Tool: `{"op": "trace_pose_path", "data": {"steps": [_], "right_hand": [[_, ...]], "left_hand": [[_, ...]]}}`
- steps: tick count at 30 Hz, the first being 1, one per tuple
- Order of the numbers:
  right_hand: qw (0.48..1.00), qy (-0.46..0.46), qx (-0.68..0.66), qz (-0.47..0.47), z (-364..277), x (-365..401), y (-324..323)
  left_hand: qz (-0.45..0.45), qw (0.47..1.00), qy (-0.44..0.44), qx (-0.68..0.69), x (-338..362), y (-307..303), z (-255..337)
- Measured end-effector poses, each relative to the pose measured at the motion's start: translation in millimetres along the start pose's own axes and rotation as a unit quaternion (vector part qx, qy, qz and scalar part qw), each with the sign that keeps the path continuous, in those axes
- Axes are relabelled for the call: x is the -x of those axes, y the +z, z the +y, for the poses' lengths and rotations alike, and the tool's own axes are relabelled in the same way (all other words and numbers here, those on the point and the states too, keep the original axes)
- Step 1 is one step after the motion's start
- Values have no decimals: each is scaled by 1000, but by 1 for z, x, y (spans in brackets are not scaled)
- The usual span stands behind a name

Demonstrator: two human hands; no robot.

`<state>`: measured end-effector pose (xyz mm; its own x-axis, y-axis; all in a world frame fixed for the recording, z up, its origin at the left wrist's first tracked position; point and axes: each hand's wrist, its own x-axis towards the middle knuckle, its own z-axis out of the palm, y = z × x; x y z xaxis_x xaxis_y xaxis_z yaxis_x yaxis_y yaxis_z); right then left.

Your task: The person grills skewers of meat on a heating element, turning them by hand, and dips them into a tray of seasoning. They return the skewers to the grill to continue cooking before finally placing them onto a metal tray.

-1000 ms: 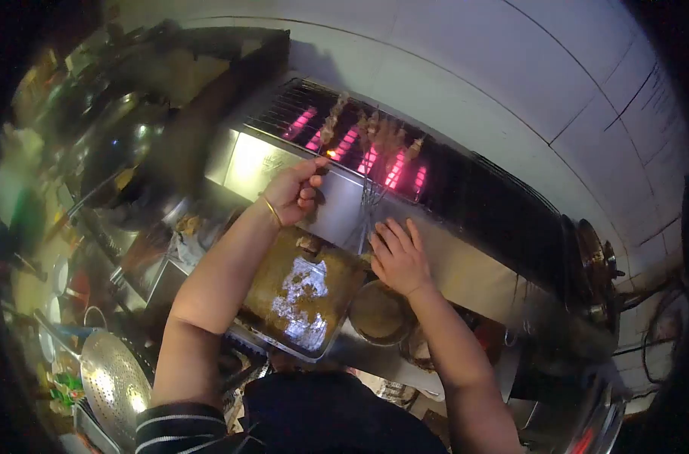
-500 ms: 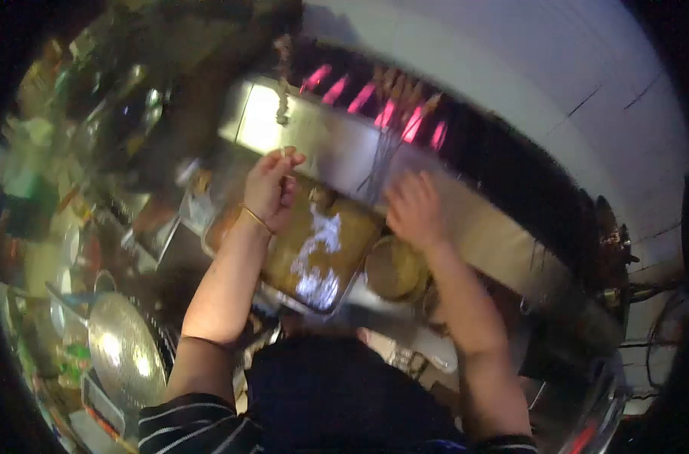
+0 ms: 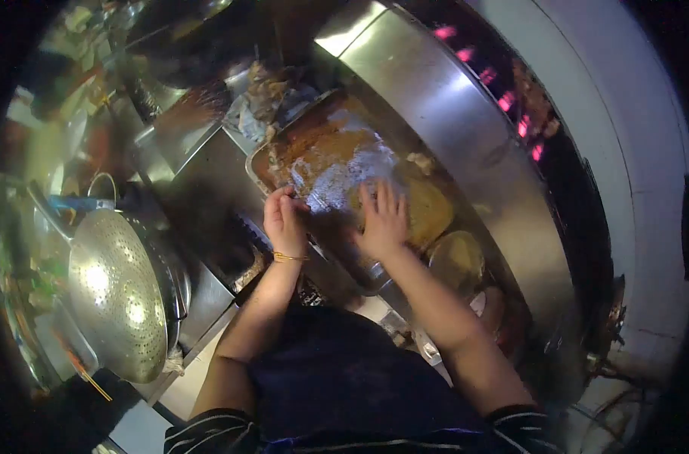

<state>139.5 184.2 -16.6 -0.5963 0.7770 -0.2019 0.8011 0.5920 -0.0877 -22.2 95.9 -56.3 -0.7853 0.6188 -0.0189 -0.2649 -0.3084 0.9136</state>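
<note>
Both hands have come down from the grill (image 3: 527, 125) to the tray (image 3: 325, 144), which sits on the worktop just in front of it. The left hand (image 3: 284, 221) is at the near rim with its fingers curled in; whether they grip anything cannot be told. The right hand (image 3: 382, 221) lies spread flat on the tray floor. The tray looks mostly emptied, with brown smears and scraps left. Its long axis runs alongside the grill's steel front.
</note>
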Motion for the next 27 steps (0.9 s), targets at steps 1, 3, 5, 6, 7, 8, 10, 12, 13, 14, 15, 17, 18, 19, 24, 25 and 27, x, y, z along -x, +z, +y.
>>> {"op": "trace_pose_path", "data": {"steps": [1, 3, 5, 6, 7, 8, 10, 12, 13, 14, 15, 17, 18, 19, 24, 25, 27], "right_hand": [[998, 9, -9, 69, 8, -20, 16], [984, 17, -74, 161, 8, -64, 18], [974, -6, -112, 197, -3, -99, 17], [974, -37, -115, 190, -14, -113, 15], [974, -69, -117, 184, -25, -124, 16], [967, -113, -129, 189, -35, -133, 23], [948, -197, -155, 198, -56, -139, 39], [917, -289, -196, 193, -64, -134, 64], [899, -332, -214, 190, -64, -128, 67], [905, -331, -217, 159, -61, -118, 69], [910, -329, -219, 128, -59, -99, 73], [919, -322, -213, 84, -54, -56, 60], [925, -313, -204, 76, -47, -37, 52], [930, -305, -195, 69, -39, -18, 45], [955, -234, -180, -25, 0, 73, 29], [959, -225, -170, -19, 2, 85, 20], [968, -222, -106, 44, 4, 101, 8]], "left_hand": [[18, 1000, -1, -4, 0, 1, -4], [53, 998, -3, -17, 0, 3, -6], [35, 999, 7, -38, 1, 4, 0], [24, 998, 12, -48, 1, 3, 1], [6, 996, 23, -83, 0, -1, -1], [11, 996, 12, -89, 0, -1, 0], [16, 994, -10, -104, 2, 0, 4], [32, 997, -15, -72, 2, 0, 1], [38, 998, -19, -54, 1, 1, -1], [31, 998, -17, -55, 1, 1, -2], [24, 998, -14, -57, -1, 0, -2], [12, 998, -11, -58, 0, -1, -1], [7, 998, -9, -57, -1, 1, 0], [3, 998, -6, -56, -2, 2, 1], [-7, 998, -17, -66, -3, -1, 1], [-15, 997, -16, -71, -3, 1, 5], [-24, 991, -8, -131, -6, -6, -3]]}}
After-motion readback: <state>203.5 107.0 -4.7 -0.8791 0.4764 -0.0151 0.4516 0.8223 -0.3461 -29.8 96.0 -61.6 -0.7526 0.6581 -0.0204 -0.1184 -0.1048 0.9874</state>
